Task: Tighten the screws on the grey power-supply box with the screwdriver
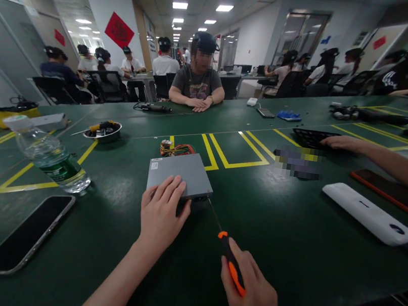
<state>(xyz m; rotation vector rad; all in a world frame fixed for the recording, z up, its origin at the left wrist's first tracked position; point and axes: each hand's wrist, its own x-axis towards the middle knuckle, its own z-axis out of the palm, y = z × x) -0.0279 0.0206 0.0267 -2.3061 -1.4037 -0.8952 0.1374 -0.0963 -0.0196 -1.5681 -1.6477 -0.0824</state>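
Observation:
A grey metal computer power supply (193,174) lies on the green table, with a bundle of coloured cables (179,150) at its far side. My left hand (165,208) grips its near left part, fingers over the top and thumb at the near edge. In my right hand (255,288) is a screwdriver (233,266) with an orange and black handle. Its thin shaft points up and left, and the tip is at the power supply's near right corner. Whether the tip sits in a screw is too small to tell.
Left of me are a phone (26,236), a tilted-looking water bottle (50,158) and a metal bowl (103,132) with a yellow-handled screwdriver. A white power bank (369,213) and an orange-edged phone (397,193) lie right. Another person's hand (343,143) touches a black item.

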